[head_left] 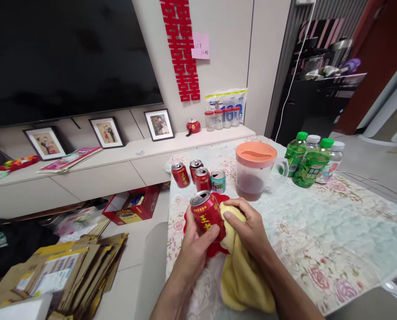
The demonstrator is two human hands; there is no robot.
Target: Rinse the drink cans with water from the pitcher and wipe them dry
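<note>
My left hand is wrapped round a red drink can with yellow characters, tilted a little above the table. Pinched in my right hand is a yellow cloth, its upper part pressed against the can's right side and the rest hanging down. A red scalloped dish lies beneath the can, mostly covered by my hands. Just beyond stand several cans: red ones, such as the can at the left, and a teal one.
A clear pitcher with an orange lid holds dark liquid. Right of it stand several plastic bottles on the flowered tablecloth. Behind is a white cabinet with framed photos and jars. Flattened cardboard and a red box lie on the floor.
</note>
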